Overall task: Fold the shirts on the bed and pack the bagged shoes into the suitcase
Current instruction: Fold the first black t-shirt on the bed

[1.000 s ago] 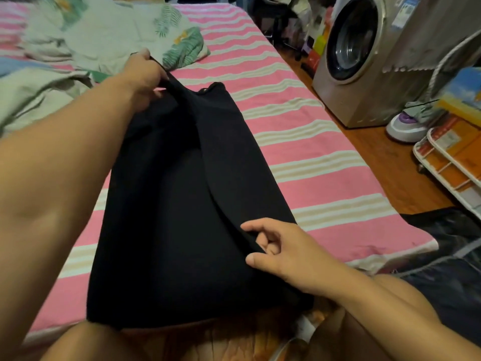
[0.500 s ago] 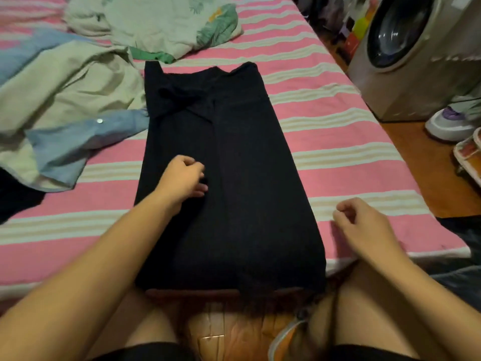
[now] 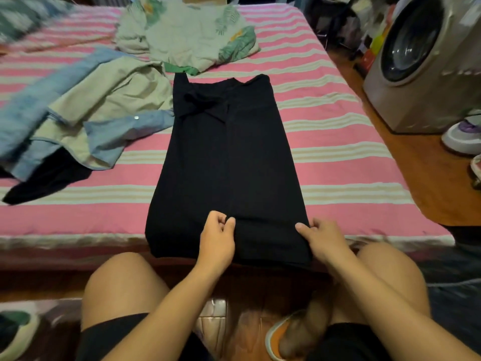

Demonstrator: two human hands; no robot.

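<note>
Head view: long black folded shirt lies lengthwise on the pink striped bed; left hand and right hand pinch its near hem, apart.

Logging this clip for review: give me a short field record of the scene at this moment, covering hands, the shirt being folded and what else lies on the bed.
surface: bed with pink striped cover
item in work: black shirt, folded into a long strip, hem at the near edge
left hand: left hand pinches the hem near its middle
right hand: right hand grips the hem's right corner
unfolded: blue and beige shirt to the left; leaf-print shirt beyond
suitcase, bagged shoes: not identifiable
</note>
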